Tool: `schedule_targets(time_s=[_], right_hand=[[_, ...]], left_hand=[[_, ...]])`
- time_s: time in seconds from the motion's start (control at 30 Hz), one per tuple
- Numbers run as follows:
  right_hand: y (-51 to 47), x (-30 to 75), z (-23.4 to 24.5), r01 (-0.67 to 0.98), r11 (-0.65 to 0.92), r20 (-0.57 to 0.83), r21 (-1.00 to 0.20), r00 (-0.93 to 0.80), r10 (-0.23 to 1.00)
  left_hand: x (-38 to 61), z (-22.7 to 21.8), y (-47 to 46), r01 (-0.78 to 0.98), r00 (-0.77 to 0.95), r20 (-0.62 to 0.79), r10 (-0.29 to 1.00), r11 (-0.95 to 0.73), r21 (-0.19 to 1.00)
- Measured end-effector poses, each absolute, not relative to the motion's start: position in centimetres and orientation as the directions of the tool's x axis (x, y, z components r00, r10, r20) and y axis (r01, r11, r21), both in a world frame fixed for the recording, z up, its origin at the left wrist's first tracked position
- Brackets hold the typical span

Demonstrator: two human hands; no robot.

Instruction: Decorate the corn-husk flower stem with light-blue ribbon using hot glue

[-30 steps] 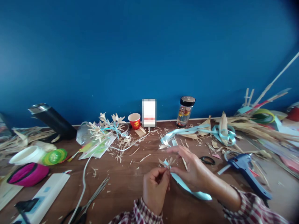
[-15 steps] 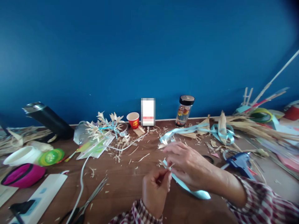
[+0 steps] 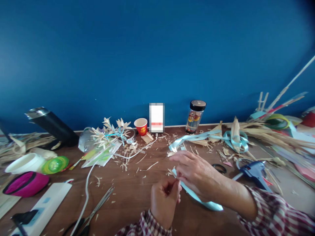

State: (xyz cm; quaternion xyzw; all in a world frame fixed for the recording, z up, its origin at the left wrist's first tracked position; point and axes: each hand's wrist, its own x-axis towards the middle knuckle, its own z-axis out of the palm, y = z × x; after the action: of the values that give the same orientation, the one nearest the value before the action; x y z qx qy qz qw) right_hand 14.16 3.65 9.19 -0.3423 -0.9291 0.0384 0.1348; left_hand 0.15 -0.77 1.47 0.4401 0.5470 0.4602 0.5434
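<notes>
My left hand [image 3: 164, 201] is closed in a pinch at the lower middle of the view, thumb against forefinger. Whatever lies between those fingertips is hidden. Just above and to the right, my right hand [image 3: 193, 172] has its fingers bent, with the thumb and forefinger meeting the left fingertips. What it grips is covered by the fingers. A light blue ribbon [image 3: 201, 201] runs from beside the fingertips, under the right hand, and down onto the table. Pale husk petals [image 3: 173, 151] show just beyond the right fingers.
Scissors [image 3: 99, 205] and a white cable [image 3: 86, 186] lie to the left, near husk flowers [image 3: 112, 131]. Behind stand a red paper cup [image 3: 141, 127] and a lidded jar [image 3: 195, 118]. A blue glue gun [image 3: 254, 172] and dry husks [image 3: 261, 129] lie to the right.
The pale strip seen between my fingertips is now hidden. My right fingers have shifted slightly; the left hand stays in its pinch. The whole view has moved a little.
</notes>
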Motion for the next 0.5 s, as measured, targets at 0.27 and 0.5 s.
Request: schedule_targets(time_s=[0.27, 0.5], right_hand=[[3.79, 13.70, 8.93, 0.600, 0.777, 0.204, -0.189, -0.750, 0.629], [3.95, 13.19, 8.62, 0.604, 0.782, 0.199, -0.156, -0.756, 0.624]], left_hand=[[0.29, 1.59, -0.65, -0.120, -0.026, -0.259, 0.966, 0.254, 0.960], [-0.13, 1.44, -0.37, -0.120, -0.054, -0.246, 0.968, 0.238, 0.964]])
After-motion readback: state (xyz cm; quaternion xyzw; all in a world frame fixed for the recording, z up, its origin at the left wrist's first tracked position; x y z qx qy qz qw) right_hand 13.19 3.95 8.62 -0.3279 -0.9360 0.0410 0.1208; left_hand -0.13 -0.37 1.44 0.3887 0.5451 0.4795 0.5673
